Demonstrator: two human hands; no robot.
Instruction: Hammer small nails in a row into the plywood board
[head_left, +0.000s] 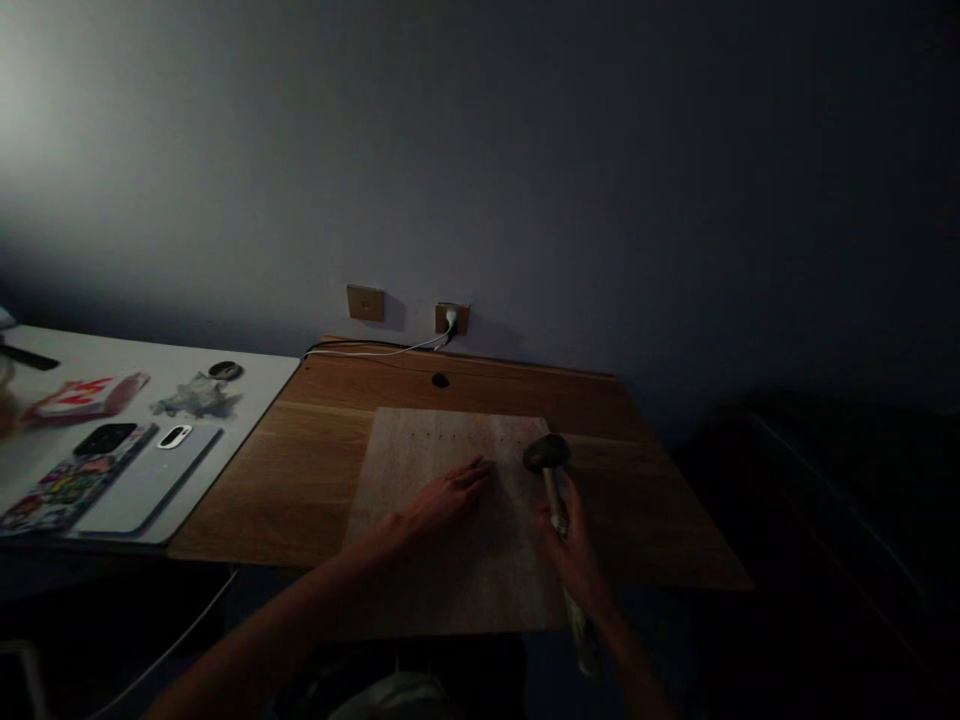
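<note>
The board (405, 475) lies on the wooden table (285, 470), its near edge jutting past the table's near edge toward the person. Behind its far edge a strip of tabletop runs back to the wall (480, 180), with a round hole (440, 380) in it. Wider stretches of wood show to either side of the board, the right one falling into shadow. On the left, the wooden table meets the white table (262, 385), where a patterned phone (71, 485) and a pale phone (146, 490) lie side by side near the front edge. A white cable (360, 352) trails along the wooden table's far left edge to the wall socket (461, 320).

The right hand (571, 545) is wrapped around the handle of the hammer (547, 454), whose head points away from the person, at the board's far right corner; whether it touches the wood cannot be told. The handle's butt sticks out below the fist, past the board's near edge. The left hand (450, 492) rests unclenched on the board, fingers stretched rightward, grasping nothing that shows. The hammer's head is just beyond its fingertips, to the right. A row of small dark marks (454, 437) crosses the board's far part, beyond this hand.
</note>
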